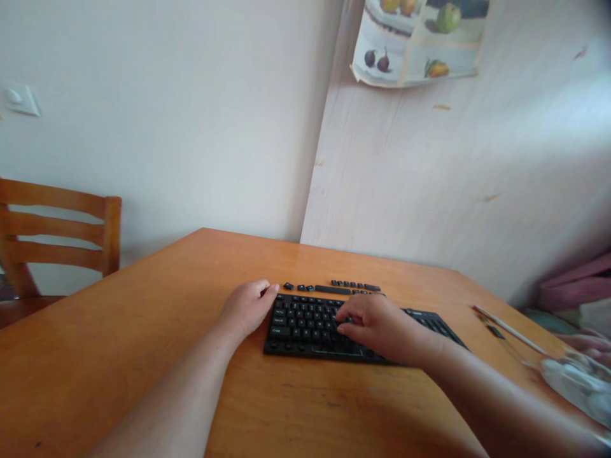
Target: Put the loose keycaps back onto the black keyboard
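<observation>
Left hand (252, 306) curls beside the left end of the keyboard (305, 321); right hand (377, 321) arches over its middle, fingers (347, 310) narrow, either grip unclear.

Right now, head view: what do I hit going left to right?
Wooden chair, left hand, keyboard, thin stick, crumpled translucent item. Right hand overlaps the keyboard, so left out.

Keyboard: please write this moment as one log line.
left hand: at left end of keyboard | right hand: over keyboard | loose keycaps: behind keyboard
</observation>
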A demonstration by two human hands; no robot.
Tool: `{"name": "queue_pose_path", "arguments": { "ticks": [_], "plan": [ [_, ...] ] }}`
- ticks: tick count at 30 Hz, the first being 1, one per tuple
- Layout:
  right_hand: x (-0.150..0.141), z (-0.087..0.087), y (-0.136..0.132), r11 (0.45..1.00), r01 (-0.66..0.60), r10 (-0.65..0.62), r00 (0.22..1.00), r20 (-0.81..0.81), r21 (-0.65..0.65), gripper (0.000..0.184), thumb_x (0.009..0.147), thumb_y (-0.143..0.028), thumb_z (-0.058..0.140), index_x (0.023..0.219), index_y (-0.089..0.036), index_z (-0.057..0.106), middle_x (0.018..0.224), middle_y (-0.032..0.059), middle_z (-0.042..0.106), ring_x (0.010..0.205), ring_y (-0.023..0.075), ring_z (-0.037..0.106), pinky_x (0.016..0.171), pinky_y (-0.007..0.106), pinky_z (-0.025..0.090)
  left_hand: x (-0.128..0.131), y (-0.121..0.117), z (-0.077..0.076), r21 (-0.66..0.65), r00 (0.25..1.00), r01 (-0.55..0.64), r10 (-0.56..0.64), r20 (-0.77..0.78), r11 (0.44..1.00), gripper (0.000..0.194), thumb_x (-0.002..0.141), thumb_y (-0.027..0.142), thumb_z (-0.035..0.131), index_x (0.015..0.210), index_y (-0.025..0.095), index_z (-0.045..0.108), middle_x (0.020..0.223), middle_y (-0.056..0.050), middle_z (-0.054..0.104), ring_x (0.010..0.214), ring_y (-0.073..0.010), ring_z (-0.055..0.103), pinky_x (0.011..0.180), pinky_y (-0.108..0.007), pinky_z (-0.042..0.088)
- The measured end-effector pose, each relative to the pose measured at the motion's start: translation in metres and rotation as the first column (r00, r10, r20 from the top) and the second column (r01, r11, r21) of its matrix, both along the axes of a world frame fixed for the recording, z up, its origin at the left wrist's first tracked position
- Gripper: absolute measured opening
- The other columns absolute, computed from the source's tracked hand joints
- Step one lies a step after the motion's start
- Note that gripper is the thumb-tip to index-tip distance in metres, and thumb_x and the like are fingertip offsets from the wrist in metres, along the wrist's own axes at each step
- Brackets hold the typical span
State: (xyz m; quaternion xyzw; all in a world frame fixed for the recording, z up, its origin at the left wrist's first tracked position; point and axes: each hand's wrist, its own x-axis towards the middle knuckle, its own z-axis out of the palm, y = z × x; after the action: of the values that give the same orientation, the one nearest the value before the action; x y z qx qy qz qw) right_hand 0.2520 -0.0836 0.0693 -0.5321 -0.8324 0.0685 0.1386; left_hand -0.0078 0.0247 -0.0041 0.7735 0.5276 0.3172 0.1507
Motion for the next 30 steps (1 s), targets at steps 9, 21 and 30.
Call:
{"name": "queue_pose_path", "arguments": {
  "ticks": [9, 21, 30],
  "plan": [
    [-0.008, -0.011, -0.013, 1.000, 0.024, -0.024, 0.995, 0.097, -0.005, 0.014, 0.085, -0.026, 0.057, 0.086, -0.021, 0.071, 0.083, 0.0019, 0.067, 0.076, 0.0149, 0.058, 0.069, 0.025, 0.039, 0.000, 0.001, -0.002, 0.007, 1.000, -0.012, 0.012, 0.000, 1.000, 0.045, 0.089, 0.054, 0.038, 0.060, 0.021, 0.044, 0.057, 0.001, 0.050, 0.057, -0.0144, 0.045, 0.056, -0.027, 0.022],
    [-0.008, -0.019, -0.012, 0.998, 0.058, -0.058, 0.987, 0.153, 0.007, 0.017, 0.086, -0.029, 0.056, 0.084, -0.021, 0.070, 0.086, 0.0030, 0.066, 0.083, 0.0165, 0.060, 0.075, 0.026, 0.041, 0.001, 0.002, -0.002, 0.013, 1.000, -0.010, 0.010, -0.003, 1.000, 0.045, 0.089, 0.054, 0.039, 0.060, 0.020, 0.046, 0.057, 0.001, 0.051, 0.056, -0.0136, 0.044, 0.055, -0.027, 0.021],
    [-0.015, -0.019, -0.013, 0.995, 0.099, -0.103, 0.976, 0.191, 0.033, 0.015, 0.085, -0.027, 0.056, 0.082, -0.020, 0.068, 0.085, 0.0037, 0.066, 0.083, 0.0176, 0.060, 0.074, 0.027, 0.040, -0.001, 0.003, -0.005, 0.034, 1.000, -0.006, 0.006, 0.011, 0.999, 0.045, 0.089, 0.054, 0.039, 0.060, 0.021, 0.044, 0.056, 0.002, 0.050, 0.055, -0.0138, 0.045, 0.055, -0.028, 0.022]
  ]
}}
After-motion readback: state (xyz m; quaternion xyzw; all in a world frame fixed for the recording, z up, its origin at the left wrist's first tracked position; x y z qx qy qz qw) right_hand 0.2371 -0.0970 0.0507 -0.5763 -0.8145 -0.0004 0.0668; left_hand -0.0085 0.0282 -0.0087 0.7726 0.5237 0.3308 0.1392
